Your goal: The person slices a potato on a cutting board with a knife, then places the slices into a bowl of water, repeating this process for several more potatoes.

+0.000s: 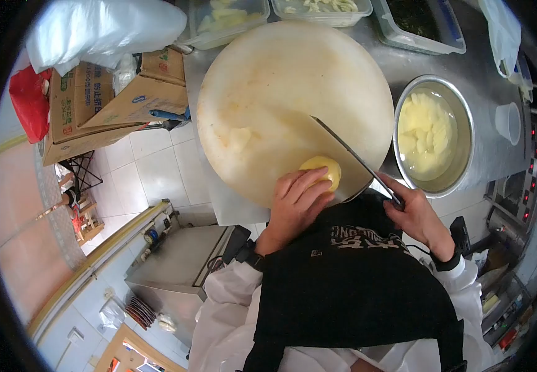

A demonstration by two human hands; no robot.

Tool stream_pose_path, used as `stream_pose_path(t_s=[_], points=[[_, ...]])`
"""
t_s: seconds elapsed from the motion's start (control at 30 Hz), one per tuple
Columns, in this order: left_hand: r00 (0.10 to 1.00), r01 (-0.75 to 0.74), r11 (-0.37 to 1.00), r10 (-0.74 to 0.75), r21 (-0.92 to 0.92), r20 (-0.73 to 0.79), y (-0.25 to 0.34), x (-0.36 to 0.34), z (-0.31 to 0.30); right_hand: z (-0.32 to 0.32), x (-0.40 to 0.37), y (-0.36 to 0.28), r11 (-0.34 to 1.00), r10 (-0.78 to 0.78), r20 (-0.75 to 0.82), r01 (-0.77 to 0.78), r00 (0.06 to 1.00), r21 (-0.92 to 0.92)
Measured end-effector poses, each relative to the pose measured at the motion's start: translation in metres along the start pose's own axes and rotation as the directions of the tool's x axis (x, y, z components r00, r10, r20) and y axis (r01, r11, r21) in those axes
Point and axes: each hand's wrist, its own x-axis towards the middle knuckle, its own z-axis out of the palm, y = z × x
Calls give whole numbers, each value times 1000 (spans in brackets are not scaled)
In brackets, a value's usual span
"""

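Under the fingers of my left hand (299, 201) lies a peeled yellow potato (323, 170), held down near the front edge of a round, pale cutting board (281, 80). My right hand (414, 211) is wrapped around the handle of a cleaver (350, 150). Its blade stands on edge just right of the potato, with the tip pointing away from me toward the board's middle. A thin pale slice (239, 139) sits on the left part of the board. To the right, a steel bowl (468, 133) holds potato pieces (426, 127) in water.
Plastic containers of cut food (228, 28) line the back, one with dark contents (417, 40). A small white cup (507, 123) stands right of the bowl. Cardboard boxes (119, 99) and a plastic bag (107, 31) are at left. An appliance with red lights (528, 167) borders the right.
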Motion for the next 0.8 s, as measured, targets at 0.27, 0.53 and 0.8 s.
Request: stream_pose_path(t_s=[0.27, 0.53, 0.8], points=[[974, -17, 998, 31, 68, -224, -7, -6, 28, 3, -1, 4, 990, -9, -61, 1, 998, -139], [966, -104, 994, 94, -32, -242, -21, -28, 40, -9, -21, 10, 925, -218, 41, 220, 975, -309], [971, 85, 989, -110, -120, -213, -14, -18, 34, -27, -26, 10, 925, -150, 174, 200, 973, -322]])
